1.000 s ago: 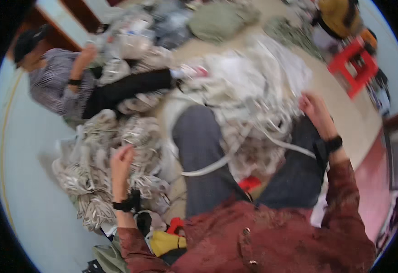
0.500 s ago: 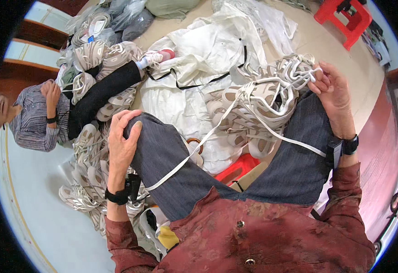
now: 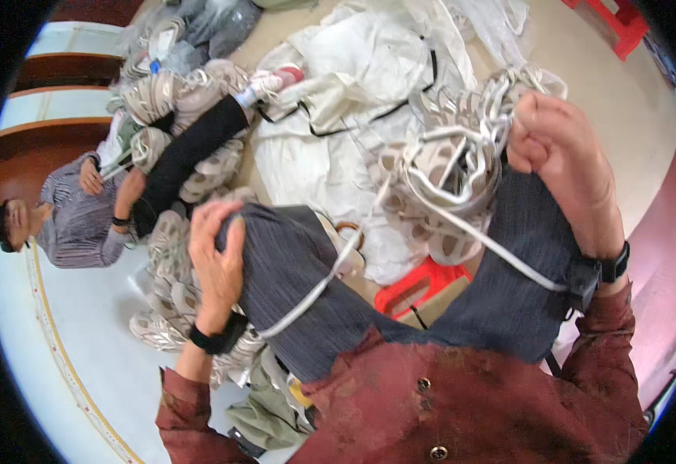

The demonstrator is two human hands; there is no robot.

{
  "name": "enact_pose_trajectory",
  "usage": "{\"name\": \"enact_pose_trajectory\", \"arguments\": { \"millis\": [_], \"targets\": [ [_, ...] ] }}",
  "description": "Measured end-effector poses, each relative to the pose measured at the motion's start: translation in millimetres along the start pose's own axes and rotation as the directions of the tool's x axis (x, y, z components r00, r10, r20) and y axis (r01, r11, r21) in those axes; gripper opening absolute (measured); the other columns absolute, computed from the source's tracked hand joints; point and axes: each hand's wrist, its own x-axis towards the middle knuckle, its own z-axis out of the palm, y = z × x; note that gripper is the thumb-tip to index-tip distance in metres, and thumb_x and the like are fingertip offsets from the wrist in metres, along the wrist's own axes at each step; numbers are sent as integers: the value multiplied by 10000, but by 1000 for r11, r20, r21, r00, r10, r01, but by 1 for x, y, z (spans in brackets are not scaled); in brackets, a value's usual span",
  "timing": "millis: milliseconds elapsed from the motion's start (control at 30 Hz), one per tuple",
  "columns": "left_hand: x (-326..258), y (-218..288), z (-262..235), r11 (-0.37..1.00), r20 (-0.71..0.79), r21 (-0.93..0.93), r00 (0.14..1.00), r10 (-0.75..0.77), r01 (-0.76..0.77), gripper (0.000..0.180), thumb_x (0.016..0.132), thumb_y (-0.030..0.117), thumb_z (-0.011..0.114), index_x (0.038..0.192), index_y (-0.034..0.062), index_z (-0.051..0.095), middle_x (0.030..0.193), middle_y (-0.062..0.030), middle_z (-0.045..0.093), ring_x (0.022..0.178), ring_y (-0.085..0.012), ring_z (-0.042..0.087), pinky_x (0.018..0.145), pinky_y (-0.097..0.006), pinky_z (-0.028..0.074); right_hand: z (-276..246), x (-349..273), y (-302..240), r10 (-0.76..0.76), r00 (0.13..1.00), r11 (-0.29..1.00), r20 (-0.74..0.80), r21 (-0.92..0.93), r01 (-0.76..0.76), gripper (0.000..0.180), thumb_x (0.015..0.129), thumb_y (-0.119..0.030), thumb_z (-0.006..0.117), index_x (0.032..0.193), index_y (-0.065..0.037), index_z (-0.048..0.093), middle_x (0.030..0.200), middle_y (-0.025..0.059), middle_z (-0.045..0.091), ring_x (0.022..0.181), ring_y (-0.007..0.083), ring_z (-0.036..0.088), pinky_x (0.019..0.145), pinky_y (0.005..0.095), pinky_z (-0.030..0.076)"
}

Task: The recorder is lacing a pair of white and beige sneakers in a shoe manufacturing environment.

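Left hand cups the knee's edge, half open; right hand curls, hold unclear, beside sneakers bordering beige floor.

From the person's head, a fisheye camera is looking steeply down, riding close over the maroon shirt, left hand and right hand, and facing the floor beyond.
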Motion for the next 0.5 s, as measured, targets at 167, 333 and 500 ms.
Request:
{"name": "enact_pose_trajectory", "arguments": {
  "millis": [167,333,500],
  "targets": [
    [-17,11,-3,992,-5,-19,992,-125,125,213,840,109,598,1022,14,654,1068,-149,574,1048,-300,556,955,-365,401,8,4,4,101,995,991,8,88,-101,174,857,-134,612,739,-59,507,659,-51,391,597,56,364,605,238,366],
    [-38,11,-15,981,2,-1,981,-196,196,217,847,120,586,1018,3,650,1063,-149,574,1037,-305,552,954,-374,400,15,11,10,106,993,983,45,144,-112,160,843,-132,641,755,-57,531,664,-47,436,606,54,420,619,241,401],
    [-58,-3,-25,985,-68,27,983,-168,170,225,867,121,549,1028,-10,636,1079,-167,585,1033,-310,560,961,-376,396,15,20,19,65,994,981,85,179,-79,134,846,-130,640,773,-54,557,686,-26,481,617,66,468,629,240,426]
  ]
}}
